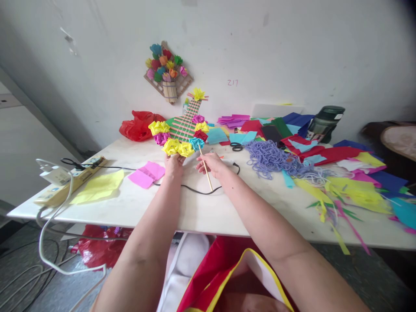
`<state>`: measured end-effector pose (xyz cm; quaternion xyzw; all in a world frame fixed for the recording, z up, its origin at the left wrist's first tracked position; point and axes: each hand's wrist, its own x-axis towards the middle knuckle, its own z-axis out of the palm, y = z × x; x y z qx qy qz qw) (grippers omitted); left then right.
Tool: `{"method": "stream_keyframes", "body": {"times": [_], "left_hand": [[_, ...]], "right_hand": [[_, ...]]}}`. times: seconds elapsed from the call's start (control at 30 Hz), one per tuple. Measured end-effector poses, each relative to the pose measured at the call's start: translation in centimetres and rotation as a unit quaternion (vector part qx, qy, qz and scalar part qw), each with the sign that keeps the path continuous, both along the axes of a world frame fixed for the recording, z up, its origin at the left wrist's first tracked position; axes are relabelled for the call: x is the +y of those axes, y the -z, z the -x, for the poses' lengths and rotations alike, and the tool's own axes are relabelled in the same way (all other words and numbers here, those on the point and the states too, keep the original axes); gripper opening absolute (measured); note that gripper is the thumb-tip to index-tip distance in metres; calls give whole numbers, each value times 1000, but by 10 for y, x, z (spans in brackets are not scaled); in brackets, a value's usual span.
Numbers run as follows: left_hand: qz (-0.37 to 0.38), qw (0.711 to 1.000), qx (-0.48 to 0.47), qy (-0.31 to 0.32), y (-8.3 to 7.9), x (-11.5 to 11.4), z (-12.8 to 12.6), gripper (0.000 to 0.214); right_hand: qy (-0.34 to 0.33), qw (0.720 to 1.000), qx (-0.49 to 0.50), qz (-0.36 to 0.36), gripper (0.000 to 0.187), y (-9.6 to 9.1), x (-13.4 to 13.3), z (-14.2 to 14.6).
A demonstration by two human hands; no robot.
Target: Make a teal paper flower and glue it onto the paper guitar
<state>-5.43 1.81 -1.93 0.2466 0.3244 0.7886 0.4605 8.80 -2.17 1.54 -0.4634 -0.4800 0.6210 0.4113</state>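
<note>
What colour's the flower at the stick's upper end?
The flower is light blue; see the head view.

Wearing a red garment [203,281] edged with bright yellow trim [248,250] and showing a pale inner side, leaving hands [174,164] and forearms [260,216] bare, bearing a small spot [232,187] near the right wrist.

Showing crinkled paper in the yellow flowers [171,146], smooth wood in the stick [209,180], glossy plastic in the red bag [141,125].
</note>
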Motion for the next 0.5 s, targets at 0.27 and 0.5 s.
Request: {"method": "stream_keyframes", "body": {"times": [0.27, 0.5], "left_hand": [[-15, 1000, -4, 6, 3, 2, 1, 43], [-25, 1000, -2, 10, 2, 2, 0, 34]], "right_hand": [[-9, 998, 59, 20, 24, 1, 2, 0], [46, 997, 45, 35, 19, 0, -2, 3]]}}
